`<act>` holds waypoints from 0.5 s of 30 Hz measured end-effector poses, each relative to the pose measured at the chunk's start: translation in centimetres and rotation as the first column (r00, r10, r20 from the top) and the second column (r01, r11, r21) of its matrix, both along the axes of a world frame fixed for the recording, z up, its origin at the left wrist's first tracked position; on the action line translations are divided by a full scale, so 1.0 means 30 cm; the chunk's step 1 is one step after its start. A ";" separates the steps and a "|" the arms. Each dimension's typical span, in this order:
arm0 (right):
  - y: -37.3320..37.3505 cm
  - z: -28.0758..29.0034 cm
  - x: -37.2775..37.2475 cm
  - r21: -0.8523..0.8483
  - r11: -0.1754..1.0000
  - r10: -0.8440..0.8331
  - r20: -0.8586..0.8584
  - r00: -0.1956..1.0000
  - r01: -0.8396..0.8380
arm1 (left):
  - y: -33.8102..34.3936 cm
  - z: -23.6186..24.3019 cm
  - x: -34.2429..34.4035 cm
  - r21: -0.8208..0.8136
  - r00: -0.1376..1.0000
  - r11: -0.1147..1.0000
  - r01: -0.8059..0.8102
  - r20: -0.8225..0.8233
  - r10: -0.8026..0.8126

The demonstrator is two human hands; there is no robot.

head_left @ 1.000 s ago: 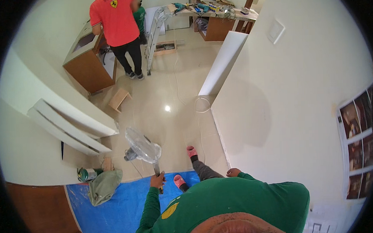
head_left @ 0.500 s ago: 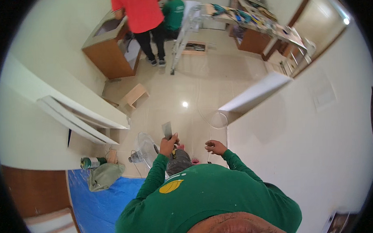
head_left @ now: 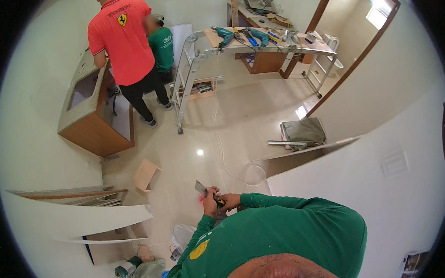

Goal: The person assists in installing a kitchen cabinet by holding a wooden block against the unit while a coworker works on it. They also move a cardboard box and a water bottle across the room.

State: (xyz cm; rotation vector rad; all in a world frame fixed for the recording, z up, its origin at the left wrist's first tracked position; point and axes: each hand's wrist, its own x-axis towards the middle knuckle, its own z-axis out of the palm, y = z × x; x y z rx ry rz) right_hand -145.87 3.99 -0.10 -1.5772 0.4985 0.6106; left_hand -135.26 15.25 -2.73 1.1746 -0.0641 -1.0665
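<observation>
A putty knife (head_left: pixel 200 188) with a wide grey metal blade and a black-and-yellow handle is held in front of my chest, blade pointing away and a little left. My left hand (head_left: pixel 210 204) is closed around it where the blade meets the handle. From the right, my right hand (head_left: pixel 230 202) reaches across and grips the handle end, fingers partly hidden. Below the hands, something pink shows near the floor. Part of a fan (head_left: pixel 183 235) stands just left of my left forearm.
Ahead left, a person in red stands by a wooden cabinet (head_left: pixel 85 131), another in green beside them. A folding metal platform (head_left: pixel 207 52) carries drills and tools. A white cable (head_left: pixel 223 158) loops across the floor. Left are a wooden box (head_left: pixel 145 175) and leaning boards (head_left: pixel 103 219).
My right hand has come left from its separate place and now holds the knife handle with my left. The view has tilted up, showing more of the room ahead.
</observation>
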 end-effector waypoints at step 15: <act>-0.842 -0.143 0.790 -0.309 0.928 -0.075 0.401 0.913 0.211 | 0.275 -0.340 0.745 0.648 0.945 0.722 -0.242 0.328 0.022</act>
